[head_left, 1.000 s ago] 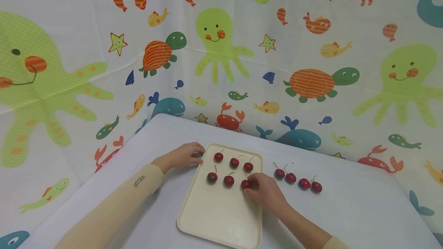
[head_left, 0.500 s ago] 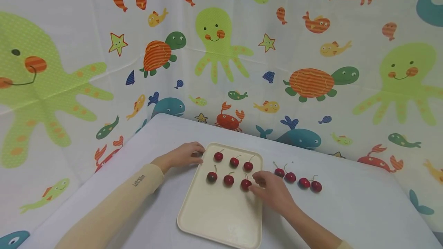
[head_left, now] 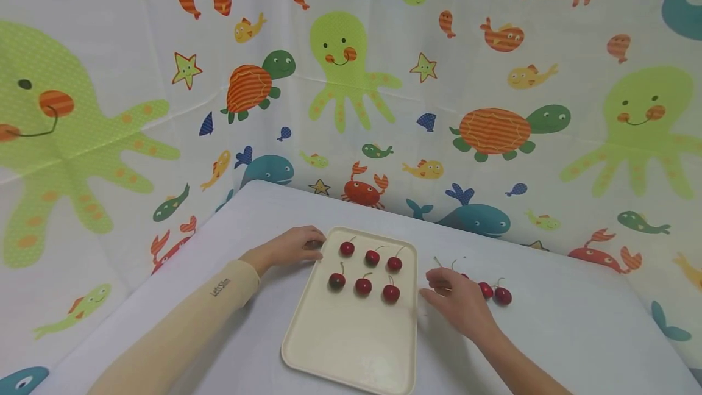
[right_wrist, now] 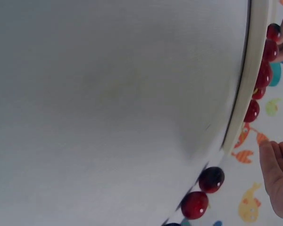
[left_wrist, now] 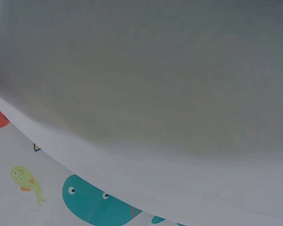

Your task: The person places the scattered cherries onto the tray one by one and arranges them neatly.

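Note:
A cream tray [head_left: 345,346] holds two rows of red cherries, the nearest right one being a cherry [head_left: 391,294] with its stem up. My left hand [head_left: 289,245] touches the tray's far left edge, its fingers relaxed. Just right of the tray hovers my right hand [head_left: 459,302], fingers loosely bent with nothing between them. It partly hides a row of loose cherries on the table; the rightmost cherry [head_left: 502,296] shows fully. In the right wrist view, my right hand [right_wrist: 279,181] is apart from the tray rim [right_wrist: 257,56] and the loose cherries [right_wrist: 211,180].
A white-covered table [head_left: 570,328] extends around the tray. Behind it hangs a curtain [head_left: 373,108] printed with sea animals. The left wrist view shows mostly a blurred pale surface and part of the curtain.
My right hand has let go of the front right cherry on the tray and moved right, past the tray's edge toward the loose cherries. The left hand stays where it was.

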### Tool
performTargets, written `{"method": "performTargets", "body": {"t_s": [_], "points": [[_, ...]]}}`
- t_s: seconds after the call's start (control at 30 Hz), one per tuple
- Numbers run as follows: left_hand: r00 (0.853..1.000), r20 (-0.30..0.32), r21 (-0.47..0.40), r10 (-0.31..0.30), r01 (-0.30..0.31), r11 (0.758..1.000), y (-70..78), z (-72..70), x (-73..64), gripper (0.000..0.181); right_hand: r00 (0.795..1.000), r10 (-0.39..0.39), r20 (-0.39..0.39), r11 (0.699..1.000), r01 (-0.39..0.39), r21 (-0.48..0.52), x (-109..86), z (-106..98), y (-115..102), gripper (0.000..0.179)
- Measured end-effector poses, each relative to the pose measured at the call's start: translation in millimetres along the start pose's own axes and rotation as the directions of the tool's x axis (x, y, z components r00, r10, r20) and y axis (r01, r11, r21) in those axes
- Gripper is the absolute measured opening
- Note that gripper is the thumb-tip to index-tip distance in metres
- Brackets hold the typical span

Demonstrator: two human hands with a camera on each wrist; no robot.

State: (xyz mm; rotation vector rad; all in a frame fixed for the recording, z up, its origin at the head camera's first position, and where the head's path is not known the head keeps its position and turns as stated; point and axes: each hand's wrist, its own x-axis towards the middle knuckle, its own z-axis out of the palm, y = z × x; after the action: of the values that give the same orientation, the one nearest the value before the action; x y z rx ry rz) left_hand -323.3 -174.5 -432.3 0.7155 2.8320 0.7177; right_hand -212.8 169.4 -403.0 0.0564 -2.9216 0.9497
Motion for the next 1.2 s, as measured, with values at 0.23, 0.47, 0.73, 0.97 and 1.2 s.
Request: {"method": "performTargets", "body": {"t_s": [0.23, 0.47, 0.73, 0.97, 1.2], "points": [[1.0, -0.006, -0.01, 0.012, -0.012, 1.0, -0.9, 0.9, -0.7, 0.043, 0.998, 0.067, -0.003, 0.998, -0.067, 0.021, -0.9, -12, 17, 0.043], [0.999, -0.005, -0.027, 0.032, -0.032, 0.999, -2.5, 0.0, -1.3, 0.042, 0.994, 0.106, -0.023, 0.994, -0.106, 0.009, -3.2, -30, 34, 0.046], [0.999, -0.001, -0.032, 0.045, -0.045, 0.998, -3.7, -1.1, -1.2, 0.042, 0.984, 0.177, 0.002, 0.984, -0.177, -0.021, -6.7, -54, 58, 0.056], [0.999, -0.006, -0.053, 0.047, -0.048, 0.997, -4.3, -2.4, -0.5, 0.042, 0.973, 0.228, -0.029, 0.971, -0.229, -0.065, -7.0, -75, 83, 0.063], [1.0, 0.003, -0.069, 0.017, -0.017, 0.997, -5.7, 0.2, 0.9, 0.043, 0.952, 0.304, -0.033, 0.95, -0.306, -0.069, -4.3, -86, 106, 0.071]]}}
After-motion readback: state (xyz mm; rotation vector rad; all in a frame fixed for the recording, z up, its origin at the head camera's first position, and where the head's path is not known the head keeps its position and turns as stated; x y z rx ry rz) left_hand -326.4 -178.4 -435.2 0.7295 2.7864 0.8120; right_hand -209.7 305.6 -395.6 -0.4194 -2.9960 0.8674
